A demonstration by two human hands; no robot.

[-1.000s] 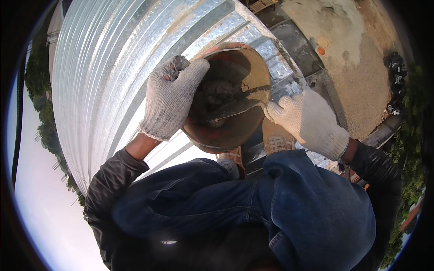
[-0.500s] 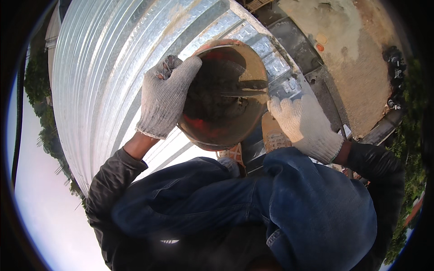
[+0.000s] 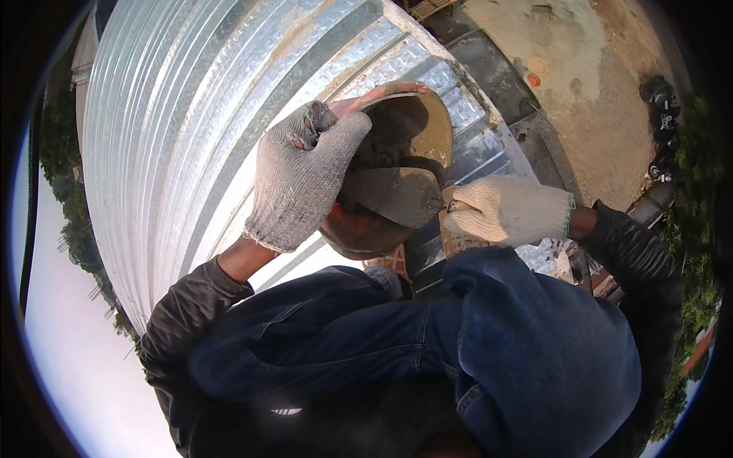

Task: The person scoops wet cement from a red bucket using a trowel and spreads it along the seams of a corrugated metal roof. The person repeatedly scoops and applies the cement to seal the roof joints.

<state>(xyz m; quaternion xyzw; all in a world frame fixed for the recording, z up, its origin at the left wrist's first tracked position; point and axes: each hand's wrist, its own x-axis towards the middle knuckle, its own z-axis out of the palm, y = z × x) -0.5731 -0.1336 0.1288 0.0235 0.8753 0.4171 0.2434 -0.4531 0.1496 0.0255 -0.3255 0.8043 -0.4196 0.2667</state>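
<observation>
My left hand point(image 3: 301, 179), in a worn grey knit glove with torn fingertips, grips the left rim of a mortar-smeared reddish bucket point(image 3: 433, 141). The bucket is tilted, and dark wet mortar point(image 3: 388, 137) shows inside it. My right hand point(image 3: 511, 210), in a cream knit glove, is closed round a trowel, its handle hidden by the fingers. The trowel's broad grey blade point(image 3: 393, 196) lies across the near side of the bucket's mouth, face showing. Whether the blade touches the rim I cannot tell.
Ribbed shiny metal sheeting point(image 3: 191, 114) spreads at the left and ends in an edge running down to the right. Beyond and below that edge lies sandy ground point(image 3: 588, 99). My shoes point(image 3: 460, 235) and bent knees are close under the bucket.
The bucket has tipped further, its opening now narrower in view. My left hand moved right with the rim. My right hand came lower, and the trowel blade turned from edge-on to flat.
</observation>
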